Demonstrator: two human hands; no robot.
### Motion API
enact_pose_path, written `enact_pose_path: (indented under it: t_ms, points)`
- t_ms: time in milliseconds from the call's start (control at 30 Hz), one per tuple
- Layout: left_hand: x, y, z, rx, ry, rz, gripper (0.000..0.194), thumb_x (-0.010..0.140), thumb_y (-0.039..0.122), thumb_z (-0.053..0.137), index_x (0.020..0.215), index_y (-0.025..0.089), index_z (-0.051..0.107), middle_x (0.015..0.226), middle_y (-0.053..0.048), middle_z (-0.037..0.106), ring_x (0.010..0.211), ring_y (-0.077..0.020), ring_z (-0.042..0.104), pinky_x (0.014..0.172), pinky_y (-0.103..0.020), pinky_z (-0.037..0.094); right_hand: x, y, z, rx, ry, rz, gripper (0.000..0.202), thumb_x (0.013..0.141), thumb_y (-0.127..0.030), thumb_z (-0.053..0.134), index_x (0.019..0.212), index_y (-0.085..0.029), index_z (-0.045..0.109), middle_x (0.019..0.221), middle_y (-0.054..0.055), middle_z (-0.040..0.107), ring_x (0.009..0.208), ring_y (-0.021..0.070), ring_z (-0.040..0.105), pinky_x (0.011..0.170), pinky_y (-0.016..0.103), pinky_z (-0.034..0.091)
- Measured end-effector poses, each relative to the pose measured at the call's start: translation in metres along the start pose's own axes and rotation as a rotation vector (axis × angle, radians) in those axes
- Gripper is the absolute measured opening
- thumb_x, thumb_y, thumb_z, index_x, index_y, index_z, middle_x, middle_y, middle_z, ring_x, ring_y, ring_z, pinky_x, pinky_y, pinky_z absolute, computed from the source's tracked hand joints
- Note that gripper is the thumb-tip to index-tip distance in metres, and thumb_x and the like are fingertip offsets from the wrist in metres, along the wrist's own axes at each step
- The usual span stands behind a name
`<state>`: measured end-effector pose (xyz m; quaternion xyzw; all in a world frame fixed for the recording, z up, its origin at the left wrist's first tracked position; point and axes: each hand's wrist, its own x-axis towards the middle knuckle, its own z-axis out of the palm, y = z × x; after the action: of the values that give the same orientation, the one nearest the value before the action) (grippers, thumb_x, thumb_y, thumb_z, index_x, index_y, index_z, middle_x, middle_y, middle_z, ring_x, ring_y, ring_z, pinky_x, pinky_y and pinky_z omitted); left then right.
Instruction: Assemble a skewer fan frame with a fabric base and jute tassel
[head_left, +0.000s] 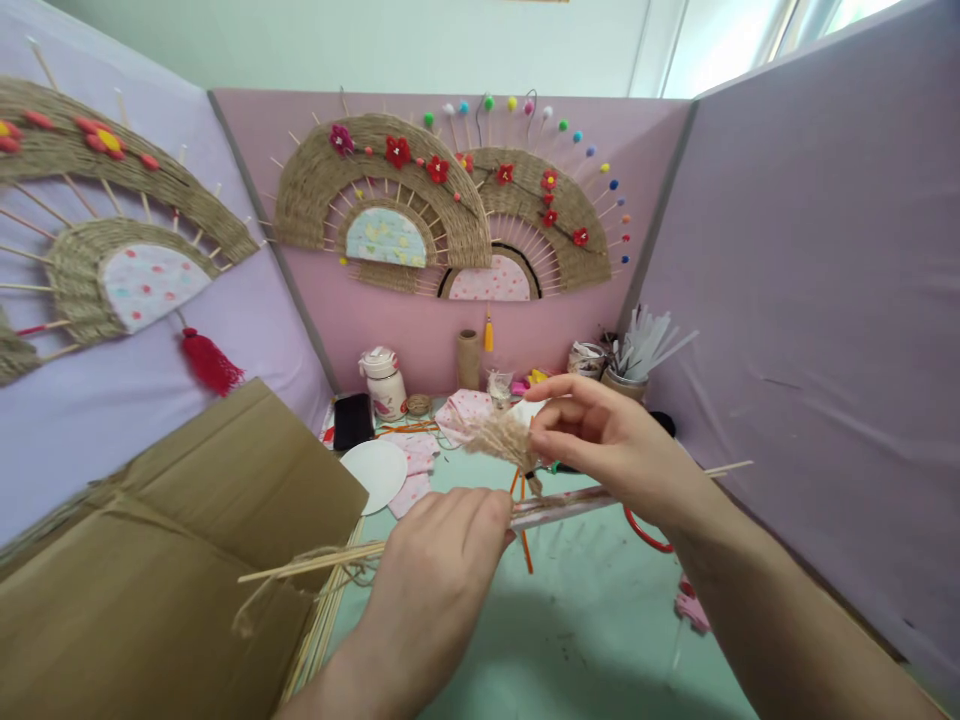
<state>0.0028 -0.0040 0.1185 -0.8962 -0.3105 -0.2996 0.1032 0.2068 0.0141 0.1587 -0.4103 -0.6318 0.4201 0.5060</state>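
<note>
I have the thin sticks (315,565) w/ the spotted strip (559,512) in front of me, in the air above the pale green table (592,610), in a line that goes up slightly toward the right. My L hand (454,560) has its fingers folded over them near the middle, thumb side by the near end of the strip. My R hand (607,430) is above the other part, fingers bent, thumb and index narrow but w/ a gap; whether they pinch some fine thread, I can't tell from my distant seat. A tuft of fibres (501,440) is just beside these fingertips, and I can't say if they touch it. Loose twine (251,602) hangs by the left ends of the sticks, near the cardboard (172,560). I judge the bundle v. light: the sticks are stiff but prob. break if bent hard, and they may roll against each other; the strip looks soft, the twine rough, so not much slip. Best hold, imo, is around the middle, at the strip, w/ gentle pressure, b/c the long ends are thin and can catch on things.
</note>
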Motion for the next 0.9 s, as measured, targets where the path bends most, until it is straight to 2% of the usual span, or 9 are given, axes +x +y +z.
enact_pose_path:
  t_ms: [67, 100, 233, 300, 400, 500, 600, 667, 900]
  points:
    - [0.000, -0.001, 0.000, -0.002, -0.011, -0.016, 0.009, 0.096, 0.014, 0.046, 0.090, 0.021, 0.049, 0.073, 0.001, 0.061, 0.062, -0.0180, 0.056, 0.058, -0.030, 0.038, -0.014, 0.003, -0.001, 0.093, 0.115, -0.127, 0.024, 0.085, -0.024, 0.068, 0.106, -0.024, 0.058, 0.078, -0.003, 0.065, 0.070, 0.0124, 0.064, 0.067, 0.027, 0.053]
    - [0.000, -0.002, 0.000, -0.011, -0.011, -0.018, 0.008, 0.096, 0.014, 0.046, 0.092, 0.021, 0.050, 0.074, 0.000, 0.062, 0.063, -0.0183, 0.057, 0.058, -0.030, 0.038, -0.021, 0.006, -0.003, 0.114, 0.119, -0.188, 0.021, 0.086, -0.024, 0.068, 0.105, -0.025, 0.059, 0.081, -0.002, 0.066, 0.072, 0.0128, 0.064, 0.067, 0.027, 0.053]
    - [0.000, -0.005, 0.001, -0.063, 0.001, -0.007, 0.006, 0.097, 0.017, 0.045, 0.093, 0.021, 0.049, 0.074, 0.000, 0.063, 0.062, -0.0189, 0.057, 0.057, -0.030, 0.039, -0.046, 0.017, -0.015, 0.000, -0.248, -0.411, 0.013, 0.092, -0.032, 0.062, 0.105, -0.028, 0.063, 0.082, 0.001, 0.070, 0.079, 0.0172, 0.064, 0.078, 0.038, 0.052]
    - [0.000, -0.005, 0.002, -0.046, 0.005, -0.010, 0.005, 0.097, 0.019, 0.046, 0.093, 0.021, 0.049, 0.073, 0.001, 0.062, 0.061, -0.0187, 0.057, 0.056, -0.030, 0.038, -0.053, 0.018, -0.021, -0.052, -0.324, -0.468, 0.017, 0.095, -0.037, 0.058, 0.109, -0.028, 0.062, 0.079, 0.001, 0.071, 0.078, 0.0181, 0.062, 0.084, 0.043, 0.049]
    - [0.000, -0.005, 0.003, -0.021, 0.006, -0.018, 0.004, 0.096, 0.019, 0.050, 0.094, 0.022, 0.048, 0.074, 0.002, 0.061, 0.062, -0.0184, 0.056, 0.057, -0.030, 0.038, -0.057, 0.014, -0.025, -0.097, -0.172, -0.493, 0.015, 0.097, -0.031, 0.054, 0.109, -0.028, 0.062, 0.081, 0.002, 0.068, 0.078, 0.0178, 0.060, 0.077, 0.038, 0.049]
    - [-0.001, -0.005, 0.003, -0.020, -0.001, -0.023, 0.006, 0.095, 0.019, 0.053, 0.097, 0.021, 0.048, 0.076, 0.002, 0.061, 0.063, -0.0182, 0.056, 0.058, -0.031, 0.039, -0.055, 0.008, -0.024, -0.399, -0.027, -0.480, 0.019, 0.093, -0.021, 0.059, 0.111, -0.028, 0.060, 0.097, 0.003, 0.067, 0.095, 0.0193, 0.061, 0.085, 0.037, 0.049]
    - [-0.003, -0.006, 0.004, -0.023, -0.006, -0.030, 0.008, 0.095, 0.019, 0.054, 0.099, 0.021, 0.048, 0.078, 0.002, 0.061, 0.065, -0.0182, 0.055, 0.059, -0.031, 0.039, -0.053, 0.011, -0.023, -0.762, -0.032, -0.399, 0.038, 0.088, -0.022, 0.067, 0.123, -0.029, 0.055, 0.119, 0.005, 0.064, 0.114, 0.0225, 0.056, 0.097, 0.039, 0.046]
    - [-0.004, -0.007, 0.005, -0.032, -0.021, -0.046, 0.007, 0.095, 0.019, 0.054, 0.099, 0.022, 0.048, 0.079, 0.002, 0.061, 0.066, -0.0182, 0.055, 0.060, -0.031, 0.039, -0.051, 0.018, -0.022, -0.876, -0.042, -0.338, 0.042, 0.087, -0.024, 0.068, 0.126, -0.028, 0.052, 0.120, 0.005, 0.064, 0.114, 0.0231, 0.057, 0.096, 0.040, 0.046]
    - [-0.001, -0.010, 0.002, -0.165, -0.035, -0.073, 0.014, 0.095, 0.020, 0.056, 0.108, 0.022, 0.049, 0.093, -0.001, 0.065, 0.082, -0.0183, 0.060, 0.073, -0.032, 0.045, -0.046, 0.031, -0.015, -0.876, -0.043, -0.370, 0.013, 0.096, -0.024, 0.056, 0.109, -0.025, 0.058, 0.100, 0.001, 0.068, 0.095, 0.0183, 0.061, 0.083, 0.034, 0.047]
